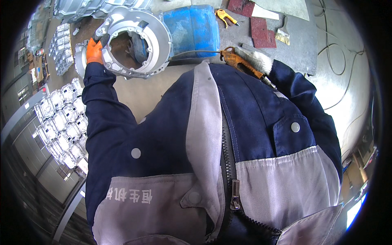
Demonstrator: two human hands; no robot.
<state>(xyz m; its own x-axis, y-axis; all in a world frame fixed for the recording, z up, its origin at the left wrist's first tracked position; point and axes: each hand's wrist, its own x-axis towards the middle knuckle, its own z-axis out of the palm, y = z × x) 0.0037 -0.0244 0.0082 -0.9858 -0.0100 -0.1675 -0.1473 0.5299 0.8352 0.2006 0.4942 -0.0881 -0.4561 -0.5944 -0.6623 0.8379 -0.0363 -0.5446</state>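
A round, silvery cast-metal housing (161,34) with a large central opening stands at the upper left, bolt holes around its flange. My left hand (95,50), in an orange glove with dark fingertips, is closed on the lug at the housing's left edge. My right hand (258,60), in a white and grey glove, is wrapped around an orange-yellow air blow gun (239,63). The gun's long thin nozzle points left, its tip close to the housing's right side. Part of my right hand's fingers is hidden behind the gun.
A blue plastic container (192,30) lies beyond the nozzle. Another yellow blow gun (225,17), dark red sheets (261,32) and a brush (283,33) lie on the grey tabletop (300,41). Stacked castings (63,116) stand at left; a hose (345,65) trails at right.
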